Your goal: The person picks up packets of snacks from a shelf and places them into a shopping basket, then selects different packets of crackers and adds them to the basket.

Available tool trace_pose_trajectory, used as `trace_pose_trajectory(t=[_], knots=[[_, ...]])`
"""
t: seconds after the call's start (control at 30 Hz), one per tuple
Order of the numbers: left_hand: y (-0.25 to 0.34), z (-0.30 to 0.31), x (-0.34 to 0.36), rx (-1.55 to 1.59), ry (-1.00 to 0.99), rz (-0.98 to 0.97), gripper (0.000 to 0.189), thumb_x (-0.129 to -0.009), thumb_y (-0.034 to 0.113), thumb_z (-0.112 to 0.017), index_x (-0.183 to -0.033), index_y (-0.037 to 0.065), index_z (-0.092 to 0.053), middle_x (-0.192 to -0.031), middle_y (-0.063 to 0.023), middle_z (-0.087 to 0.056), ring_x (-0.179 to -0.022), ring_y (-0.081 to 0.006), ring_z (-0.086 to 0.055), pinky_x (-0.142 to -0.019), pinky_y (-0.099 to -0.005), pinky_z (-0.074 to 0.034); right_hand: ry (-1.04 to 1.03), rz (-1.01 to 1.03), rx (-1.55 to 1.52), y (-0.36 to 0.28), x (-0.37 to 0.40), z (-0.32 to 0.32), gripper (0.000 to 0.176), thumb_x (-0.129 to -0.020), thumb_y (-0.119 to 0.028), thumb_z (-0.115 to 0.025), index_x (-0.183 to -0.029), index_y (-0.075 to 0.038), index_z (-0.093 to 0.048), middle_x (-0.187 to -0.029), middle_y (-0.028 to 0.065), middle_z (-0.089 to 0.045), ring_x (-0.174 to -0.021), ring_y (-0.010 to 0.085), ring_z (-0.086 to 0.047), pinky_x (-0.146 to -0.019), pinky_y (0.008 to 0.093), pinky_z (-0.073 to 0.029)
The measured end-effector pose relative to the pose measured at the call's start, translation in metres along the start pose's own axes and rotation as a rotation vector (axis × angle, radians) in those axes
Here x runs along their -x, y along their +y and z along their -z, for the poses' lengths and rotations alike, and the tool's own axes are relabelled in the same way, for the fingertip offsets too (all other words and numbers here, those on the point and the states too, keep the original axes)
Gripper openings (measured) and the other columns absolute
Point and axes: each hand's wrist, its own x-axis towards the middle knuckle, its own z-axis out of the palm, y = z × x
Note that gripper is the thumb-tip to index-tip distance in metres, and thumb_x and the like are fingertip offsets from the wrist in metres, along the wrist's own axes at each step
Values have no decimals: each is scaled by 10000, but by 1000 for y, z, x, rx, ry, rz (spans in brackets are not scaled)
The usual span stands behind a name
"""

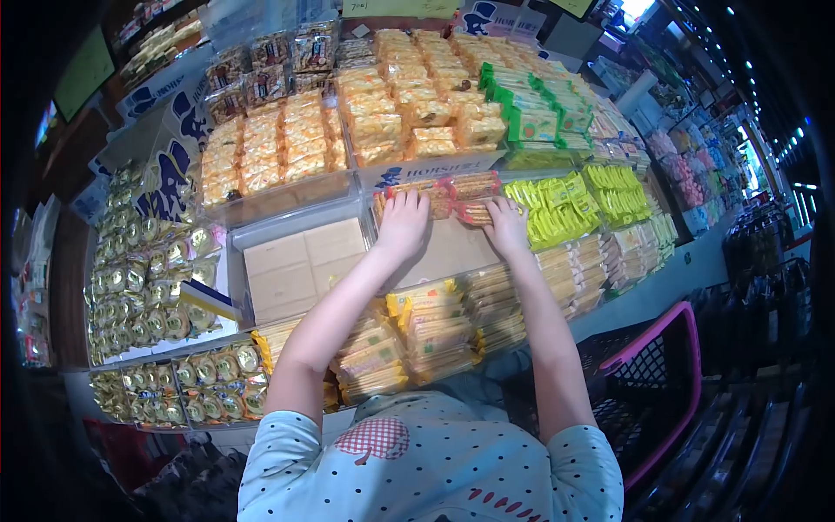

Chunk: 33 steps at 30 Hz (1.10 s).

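Observation:
Both arms reach forward over a shop display of packaged snacks. My left hand [404, 224] lies with its fingers closed together over red-edged snack packets [472, 185] at the back of a cardboard-bottomed compartment [448, 252]. To its right, my right hand [507, 228] has its fingers round the end of another red-edged packet [472, 211]. Whether the left fingers grip a packet or only press on it is hard to see. Yellow-green packets [550, 209] lie just right of my right hand.
Left of the hands is a compartment with a bare cardboard bottom [304, 265]. Yellow stick packets [430, 331] fill the near row. Orange-wrapped snacks [274, 148] stand behind a clear divider. A pink-rimmed basket cart [691, 348] is at the lower right.

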Motion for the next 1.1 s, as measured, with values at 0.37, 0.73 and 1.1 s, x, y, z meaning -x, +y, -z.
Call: trace_pose_trajectory(t=[0.37, 0.73, 1.1], knots=[[-2, -29, -20, -187, -25, -35, 346, -680, 36, -545, -1019, 3, -485, -998, -152, -494, -945, -280, -487, -774, -372, -390, 355, -611, -1886, -51, 29, 66, 343, -890, -157, -511, -1200, -34, -433, -1119, 55, -529, -1033, 138, -498, -921, 311, -378], [0, -37, -23, -78, -141, 20, 378, -594, 19, -606, -956, 22, -500, -947, -149, -510, -960, -309, -508, -774, -403, -430, 258, -680, -2193, -61, 51, 105, 358, -945, -281, -389, -1216, -50, -420, -1106, 81, -542, -994, 202, -551, -848, 408, -471], [90, 52, -39, 1645, -404, 323, 332, -801, 89, -585, -1111, 26, -485, -986, -46, -582, -855, -126, -587, -744, -278, -497, 399, -696, -2163, -44, 97, 146, 351, -942, -302, -366, -1182, -62, -458, -1010, 81, -591, -875, 197, -597, -770, 379, -496]])
